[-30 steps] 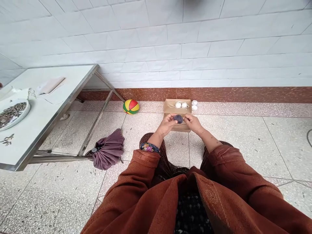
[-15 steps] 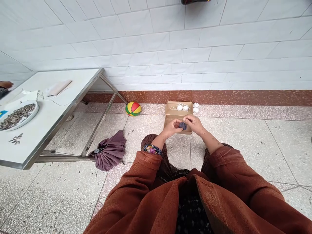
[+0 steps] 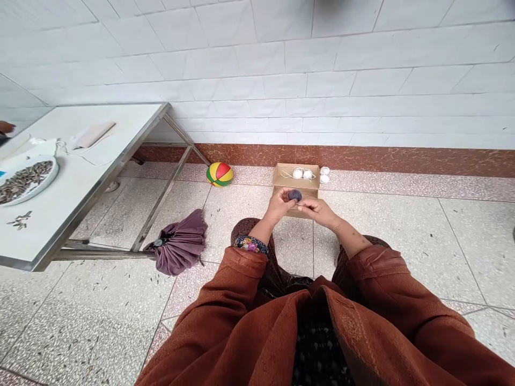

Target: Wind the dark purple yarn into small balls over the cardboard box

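A small dark grey-purple ball of yarn (image 3: 295,195) is gripped in my left hand (image 3: 278,206), fingers curled round its left side. Close against its lower right, my right hand (image 3: 319,211) pinches what looks like the yarn's strand; the strand itself is too thin to see clearly. Both hands are over the front part of an open cardboard box (image 3: 281,174) on the floor. White balls of yarn (image 3: 302,173) with loose strands lie on the box's back part. More white balls (image 3: 324,174) sit just right of the box.
To the left stands a metal-framed table (image 3: 132,120) bearing a plate (image 3: 55,170) of seed-like pieces and a folded cloth (image 3: 94,134). A purple umbrella (image 3: 183,244) leans by its leg. A colourful ball (image 3: 219,174) lies near the tiled wall (image 3: 249,86). Another person's hand (image 3: 6,127) shows far left.
My right hand has swung from above the yarn ball down to its lower right. My left hand has turned the ball slightly up and left. The view has shifted a little.
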{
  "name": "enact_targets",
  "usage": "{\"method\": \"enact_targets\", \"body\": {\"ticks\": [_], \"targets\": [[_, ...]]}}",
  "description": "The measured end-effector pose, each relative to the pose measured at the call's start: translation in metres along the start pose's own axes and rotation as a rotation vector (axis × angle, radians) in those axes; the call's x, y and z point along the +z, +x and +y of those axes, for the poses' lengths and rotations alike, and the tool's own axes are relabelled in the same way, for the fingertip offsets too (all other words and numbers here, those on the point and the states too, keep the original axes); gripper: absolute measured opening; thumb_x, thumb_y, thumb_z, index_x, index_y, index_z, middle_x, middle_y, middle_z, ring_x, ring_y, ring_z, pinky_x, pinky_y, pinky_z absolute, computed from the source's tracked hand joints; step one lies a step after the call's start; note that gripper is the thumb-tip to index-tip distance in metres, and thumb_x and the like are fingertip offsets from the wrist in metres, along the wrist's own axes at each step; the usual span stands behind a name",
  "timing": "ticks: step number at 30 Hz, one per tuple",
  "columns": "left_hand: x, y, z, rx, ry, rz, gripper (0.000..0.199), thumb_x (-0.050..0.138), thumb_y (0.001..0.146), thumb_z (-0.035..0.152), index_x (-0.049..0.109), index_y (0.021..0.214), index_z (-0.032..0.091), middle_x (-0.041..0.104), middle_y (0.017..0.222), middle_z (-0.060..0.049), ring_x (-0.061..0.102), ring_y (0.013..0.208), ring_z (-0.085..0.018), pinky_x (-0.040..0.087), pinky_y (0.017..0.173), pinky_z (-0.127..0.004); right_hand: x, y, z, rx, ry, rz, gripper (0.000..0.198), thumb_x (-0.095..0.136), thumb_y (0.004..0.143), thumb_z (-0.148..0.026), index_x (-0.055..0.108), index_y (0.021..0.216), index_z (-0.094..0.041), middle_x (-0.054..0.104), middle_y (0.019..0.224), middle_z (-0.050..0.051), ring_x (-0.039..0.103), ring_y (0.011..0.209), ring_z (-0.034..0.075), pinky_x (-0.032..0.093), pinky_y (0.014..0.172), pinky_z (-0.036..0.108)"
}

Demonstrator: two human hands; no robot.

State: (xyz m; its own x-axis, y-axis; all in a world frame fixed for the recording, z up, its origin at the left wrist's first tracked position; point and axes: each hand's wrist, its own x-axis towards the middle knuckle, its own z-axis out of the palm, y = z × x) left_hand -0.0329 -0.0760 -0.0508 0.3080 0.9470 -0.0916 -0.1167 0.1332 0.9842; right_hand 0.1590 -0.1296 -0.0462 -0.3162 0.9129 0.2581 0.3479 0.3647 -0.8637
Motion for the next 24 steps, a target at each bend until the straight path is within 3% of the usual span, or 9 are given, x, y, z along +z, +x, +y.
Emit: {"method": "enact_targets", "body": {"ticks": [4, 8, 11, 15, 21, 24], "targets": [[0.004, -0.003, -0.002, -0.051, 0.052, -0.155, 0.052, 0.098, 0.060, 0.025, 0.070, 0.102, 0.018, 0.073, 0.090, 0.000, 0.065, 0.081, -0.014, 0.052, 0.086, -0.033, -0.013, 0.006, 0.004, 0.021, -0.021, 0.177, 0.044, 0.061, 0.103, -0.064, 0.074, 0.089, -0.025, 0.075, 0.088, 0.006, 0.067, 0.085, 0.024, 0.054, 0.084, 0.039], [0.003, -0.007, 0.001, -0.095, -0.090, -0.308, 0.052, 0.101, 0.060, 0.029, 0.071, 0.102, 0.018, 0.075, 0.093, -0.002, 0.068, 0.086, -0.014, 0.053, 0.089, -0.031, -0.013, 0.013, 0.015, 0.067, -0.053, 0.279, 0.046, 0.059, 0.101, -0.068, 0.067, 0.084, -0.026, 0.069, 0.082, 0.005, 0.062, 0.081, 0.023, 0.053, 0.081, 0.038], [0.000, -0.008, 0.005, -0.088, -0.267, -0.239, 0.056, 0.103, 0.057, 0.032, 0.070, 0.101, 0.020, 0.076, 0.099, -0.003, 0.070, 0.094, -0.016, 0.054, 0.093, -0.032, -0.005, 0.013, 0.022, 0.154, -0.041, 0.317, 0.048, 0.052, 0.102, -0.070, 0.061, 0.085, -0.026, 0.062, 0.076, 0.002, 0.056, 0.073, 0.021, 0.050, 0.074, 0.036], [-0.004, -0.005, 0.007, -0.076, -0.365, -0.119, 0.060, 0.100, 0.061, 0.035, 0.070, 0.111, 0.022, 0.075, 0.112, -0.006, 0.071, 0.105, -0.020, 0.054, 0.098, -0.036, 0.009, 0.009, 0.023, 0.210, -0.041, 0.210, 0.046, 0.049, 0.103, -0.068, 0.058, 0.085, -0.027, 0.060, 0.073, 0.000, 0.053, 0.068, 0.020, 0.047, 0.069, 0.033], [-0.005, 0.000, 0.001, -0.071, -0.216, 0.070, 0.048, 0.092, 0.064, 0.028, 0.072, 0.107, 0.021, 0.076, 0.107, -0.004, 0.070, 0.101, -0.019, 0.054, 0.098, -0.036, 0.015, -0.001, 0.009, 0.079, -0.047, -0.081, 0.045, 0.054, 0.104, -0.064, 0.065, 0.086, -0.024, 0.066, 0.079, 0.001, 0.059, 0.073, 0.019, 0.050, 0.074, 0.032], [-0.004, 0.000, -0.002, -0.057, -0.082, 0.062, 0.046, 0.092, 0.062, 0.022, 0.074, 0.104, 0.020, 0.078, 0.104, -0.004, 0.070, 0.097, -0.019, 0.055, 0.097, -0.036, 0.006, -0.003, 0.004, 0.018, 0.003, -0.058, 0.046, 0.054, 0.106, -0.064, 0.070, 0.091, -0.024, 0.071, 0.085, 0.003, 0.065, 0.079, 0.021, 0.053, 0.080, 0.034]]}}
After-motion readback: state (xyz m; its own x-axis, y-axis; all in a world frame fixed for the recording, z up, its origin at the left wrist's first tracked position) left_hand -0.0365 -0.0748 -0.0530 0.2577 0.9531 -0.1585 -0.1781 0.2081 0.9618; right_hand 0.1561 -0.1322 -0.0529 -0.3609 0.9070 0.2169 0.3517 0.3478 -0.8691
